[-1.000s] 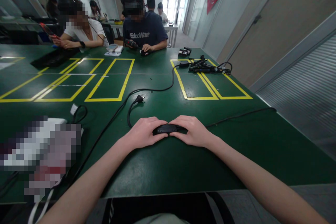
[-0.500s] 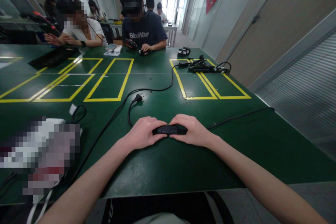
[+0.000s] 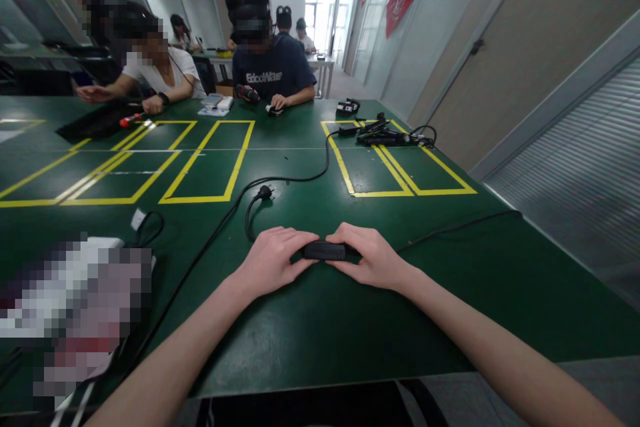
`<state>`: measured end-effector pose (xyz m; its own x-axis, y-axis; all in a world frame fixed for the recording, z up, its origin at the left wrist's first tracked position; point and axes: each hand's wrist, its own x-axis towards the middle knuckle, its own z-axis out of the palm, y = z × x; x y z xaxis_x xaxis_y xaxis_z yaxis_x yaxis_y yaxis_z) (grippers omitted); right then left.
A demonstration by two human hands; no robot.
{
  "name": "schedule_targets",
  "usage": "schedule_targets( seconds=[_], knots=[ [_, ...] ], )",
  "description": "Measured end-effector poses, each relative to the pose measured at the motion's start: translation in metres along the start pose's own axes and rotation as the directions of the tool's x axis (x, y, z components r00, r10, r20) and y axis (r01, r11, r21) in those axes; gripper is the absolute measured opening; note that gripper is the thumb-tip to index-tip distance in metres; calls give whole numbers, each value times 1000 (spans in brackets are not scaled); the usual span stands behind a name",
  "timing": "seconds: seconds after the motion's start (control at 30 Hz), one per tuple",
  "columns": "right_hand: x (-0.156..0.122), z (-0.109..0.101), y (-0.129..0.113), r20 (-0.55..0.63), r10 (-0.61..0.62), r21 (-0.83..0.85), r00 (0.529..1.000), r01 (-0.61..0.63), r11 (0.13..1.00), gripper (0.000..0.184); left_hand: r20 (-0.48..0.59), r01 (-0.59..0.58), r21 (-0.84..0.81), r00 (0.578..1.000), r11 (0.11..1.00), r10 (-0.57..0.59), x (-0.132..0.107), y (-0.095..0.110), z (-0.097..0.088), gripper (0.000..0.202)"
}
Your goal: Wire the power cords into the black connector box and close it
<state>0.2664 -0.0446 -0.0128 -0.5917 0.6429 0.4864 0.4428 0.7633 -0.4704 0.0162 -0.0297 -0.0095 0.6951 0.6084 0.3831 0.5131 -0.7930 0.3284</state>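
Observation:
A small black power adapter brick (image 3: 325, 251) lies on the green table (image 3: 320, 320) in front of me. My left hand (image 3: 273, 259) grips its left end with curled fingers and thumb. My right hand (image 3: 373, 257) holds its right end the same way. A thin black cable (image 3: 450, 227) runs from the right hand's side toward the table's right edge. A black power cord with a plug (image 3: 263, 194) lies just beyond my hands.
Yellow tape rectangles (image 3: 205, 160) mark the table. A heap of black cables and adapters (image 3: 385, 135) sits at the far right. A blurred white object (image 3: 75, 307) lies at the left. Two seated people (image 3: 270, 60) work at the far side.
My hands have kept their grip on the adapter, which has risen slightly and turned more level. A person at the far left has lowered a red tool onto the table.

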Motion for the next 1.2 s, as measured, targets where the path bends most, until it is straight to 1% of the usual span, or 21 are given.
schedule_targets(
  seconds=[0.07,0.13,0.23,0.3,0.37,0.43,0.5,0.57,0.6,0.63,0.7,0.73,0.8,0.87,0.9,0.93,0.97,1.0,1.07,1.13,1.2],
  knots=[
    [1,-3,-2,52,74,86,996,-79,993,18,8,-37,51,999,998,36,0,0,-1,25],
    [1,-7,-4,184,193,203,964,-229,952,23,23,-84,101,996,991,82,-1,-1,-1,26],
    [0,-9,-6,390,295,391,873,-447,805,30,39,-140,142,990,980,136,-1,-1,1,29],
    [0,-8,-8,414,312,456,855,-491,742,35,19,-152,140,988,978,150,-1,0,3,29],
    [1,-6,-10,364,335,468,869,-481,741,39,-35,-142,127,988,982,147,-1,1,4,30],
    [3,-6,-10,299,350,509,888,-458,729,43,-124,-134,111,981,985,148,1,4,4,32],
    [5,-11,-7,264,374,589,889,-456,667,47,-228,-132,105,962,986,153,2,7,2,36],
    [7,-24,0,228,447,649,865,-477,592,48,-317,-124,116,935,985,155,2,10,-1,41],
    [7,-32,5,193,505,666,841,-490,563,48,-353,-113,123,923,986,150,2,10,-2,42],
    [7,-42,10,122,574,687,810,-486,540,48,-379,-98,126,915,987,139,2,10,-4,41],
    [6,-63,22,-67,674,740,735,-417,528,50,-377,-75,100,920,992,108,1,9,-4,38],
    [5,-74,29,-153,705,756,692,-378,535,52,-345,-67,73,935,995,88,0,7,-4,36],
    [3,-93,44,-300,741,752,601,-329,571,53,-228,-74,-9,971,997,70,0,4,-1,29],
    [0,-108,61,-487,715,665,502,-318,676,55,-65,-65,-79,996,995,60,-1,3,3,23],
    [-2,-112,71,-579,670,574,464,-351,739,54,-6,-48,-102,999,994,47,-1,3,5,21],
    [-4,-115,80,-647,616,456,450,-419,785,52,45,-35,-118,998,992,40,0,4,7,20],
    [-7,-117,89,-694,560,313,452,-511,800,50,78,-24,-128,996,991,34,0,5,8,19],
    [-11,-117,98,-708,522,158,475,-613,774,48,98,-17,-135,995,991,30,0,6,9,18],
    [-22,-114,115,-675,518,-126,526,-773,621,43,118,-10,-144,993,990,27,1,8,10,17],
    [-35,-110,129,-587,588,-311,556,-826,471,36,123,3,-148,992,989,16,1,7,9,17],
    [-46,-107,140,-511,637,-406,577,-815,413,33,122,19,-150,993,988,0,1,6,9,17]
  ],
)
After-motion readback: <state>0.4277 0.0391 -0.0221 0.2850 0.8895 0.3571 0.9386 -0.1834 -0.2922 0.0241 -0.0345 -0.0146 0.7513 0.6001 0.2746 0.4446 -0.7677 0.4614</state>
